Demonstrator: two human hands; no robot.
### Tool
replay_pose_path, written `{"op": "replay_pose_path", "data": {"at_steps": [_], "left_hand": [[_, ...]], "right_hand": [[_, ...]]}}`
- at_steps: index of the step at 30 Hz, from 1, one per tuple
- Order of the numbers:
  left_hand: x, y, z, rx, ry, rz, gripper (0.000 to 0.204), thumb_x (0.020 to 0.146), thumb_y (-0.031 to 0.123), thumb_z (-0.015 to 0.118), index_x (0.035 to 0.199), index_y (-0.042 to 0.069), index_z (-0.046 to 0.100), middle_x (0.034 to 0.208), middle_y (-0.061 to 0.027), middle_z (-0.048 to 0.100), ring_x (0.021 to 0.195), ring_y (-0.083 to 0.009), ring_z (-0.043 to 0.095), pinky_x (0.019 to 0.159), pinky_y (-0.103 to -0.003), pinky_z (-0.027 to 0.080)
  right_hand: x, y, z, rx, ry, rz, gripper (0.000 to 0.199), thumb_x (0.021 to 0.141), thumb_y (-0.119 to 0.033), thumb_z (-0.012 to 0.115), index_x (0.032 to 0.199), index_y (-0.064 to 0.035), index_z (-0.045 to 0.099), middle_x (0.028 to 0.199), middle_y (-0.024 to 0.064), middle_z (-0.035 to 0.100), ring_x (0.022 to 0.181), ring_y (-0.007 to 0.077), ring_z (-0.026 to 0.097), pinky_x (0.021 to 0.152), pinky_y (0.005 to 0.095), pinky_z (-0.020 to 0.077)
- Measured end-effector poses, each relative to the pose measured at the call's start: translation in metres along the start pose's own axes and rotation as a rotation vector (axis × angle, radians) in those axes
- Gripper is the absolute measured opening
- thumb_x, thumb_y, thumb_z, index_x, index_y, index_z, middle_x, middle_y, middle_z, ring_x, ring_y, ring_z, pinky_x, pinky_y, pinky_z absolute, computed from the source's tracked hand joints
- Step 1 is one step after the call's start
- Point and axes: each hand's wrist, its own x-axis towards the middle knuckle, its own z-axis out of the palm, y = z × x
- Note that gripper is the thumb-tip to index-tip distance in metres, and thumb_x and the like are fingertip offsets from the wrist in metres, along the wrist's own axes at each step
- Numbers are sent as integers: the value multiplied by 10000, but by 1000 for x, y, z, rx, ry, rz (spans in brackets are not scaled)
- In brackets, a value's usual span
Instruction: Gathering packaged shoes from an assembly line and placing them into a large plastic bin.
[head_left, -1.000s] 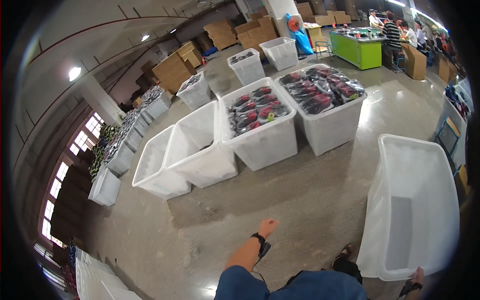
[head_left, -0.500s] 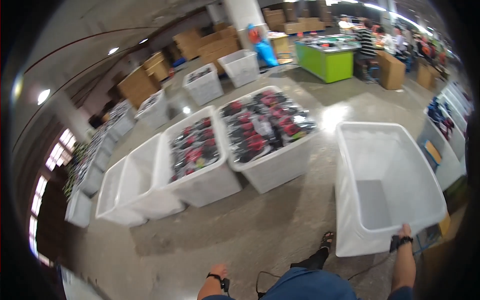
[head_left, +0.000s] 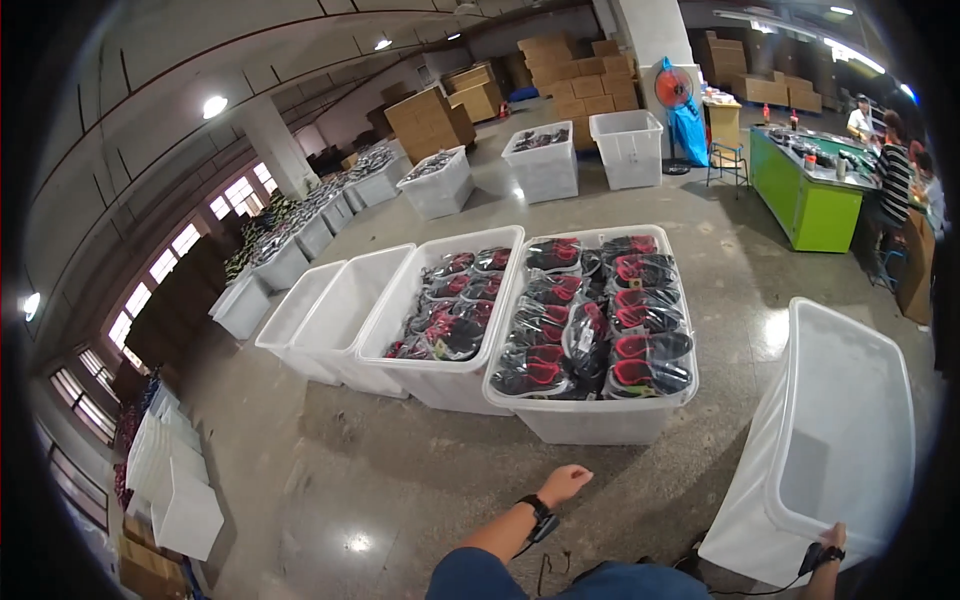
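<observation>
Bending over the rim of a deep white plastic bin (head_left: 750, 500) at the person's right, the right hand's (head_left: 834, 536) fingers clamp it; the left hand (head_left: 566, 484) curls its fingers together above the grey floor (head_left: 400, 490). A lopsided one-handed pull could twist the bin into the white plastic tub (head_left: 600, 426) of black-and-red shoes (head_left: 540, 372).

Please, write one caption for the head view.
Right hand on the rim of a white bin, left hand seemingly empty, near bins of bagged shoes.
</observation>
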Motion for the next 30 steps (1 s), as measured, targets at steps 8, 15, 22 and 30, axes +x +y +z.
{"op": "replay_pose_path", "data": {"at_steps": [8, 15, 22, 30], "left_hand": [[107, 170, 156, 136, -52, 57, 406, 956, 385, 653, 1107, 10, 689, 992, -123, 720, 908, -225, 669, 822, -361, 516], [256, 289, 201, 181, -71, -16, 358, 969, 327, 662, 1167, 29, 667, 996, -71, 708, 922, -145, 637, 823, -316, 506], [501, 458, 197, 220, -11, 131, 279, 951, 233, 685, 1144, 31, 684, 943, -71, 719, 855, -126, 646, 772, -283, 519], [744, 632, 194, 78, -244, -55, 352, 982, 200, 652, 1250, -25, 618, 1080, -104, 701, 981, -165, 673, 820, -281, 540]], "right_hand": [[222, -135, 178, -295, -255, 93, 439, 860, -395, 485, 1118, -40, 488, 1116, 186, 555, 1000, 403, 538, 952, 594, 436], [366, -224, 312, -22, -144, 513, 1056, 721, -801, 588, 1420, -32, 397, 1396, 187, 491, 1202, 367, 525, 961, 537, 458], [460, -255, 370, -589, -69, -97, 259, 947, -368, 601, 905, -115, 638, 684, 53, 571, 578, 186, 557, 489, 375, 465], [422, -318, 726, -963, -260, -84, 523, 869, -419, 680, 1097, 52, 699, 916, 108, 701, 753, 219, 640, 647, 377, 508]]}}
